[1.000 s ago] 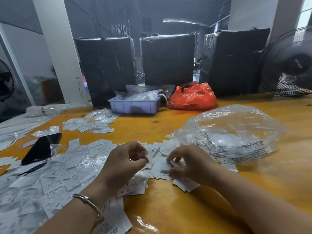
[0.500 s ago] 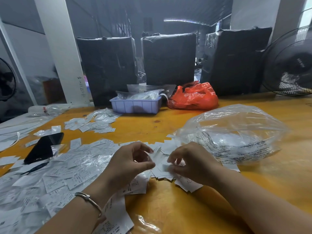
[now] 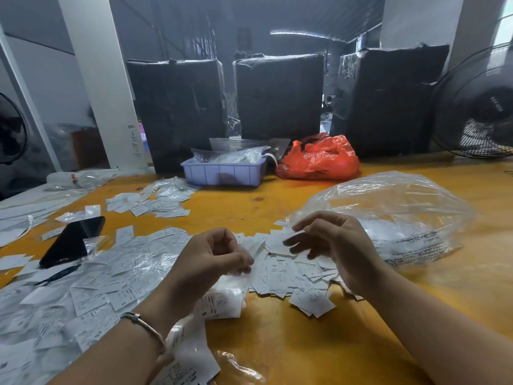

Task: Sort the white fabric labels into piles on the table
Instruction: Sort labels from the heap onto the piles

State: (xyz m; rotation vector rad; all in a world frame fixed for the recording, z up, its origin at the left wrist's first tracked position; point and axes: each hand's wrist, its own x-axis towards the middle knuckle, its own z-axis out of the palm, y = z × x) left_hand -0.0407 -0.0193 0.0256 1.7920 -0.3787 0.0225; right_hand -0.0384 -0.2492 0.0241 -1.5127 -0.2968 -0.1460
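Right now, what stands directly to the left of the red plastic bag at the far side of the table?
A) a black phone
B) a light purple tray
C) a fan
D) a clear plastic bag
B: the light purple tray stands just left of the red plastic bag on the table.

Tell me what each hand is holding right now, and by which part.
The left hand pinches a white label by its lower end. The right hand has relaxed, blurred fingers; no hold is visible.
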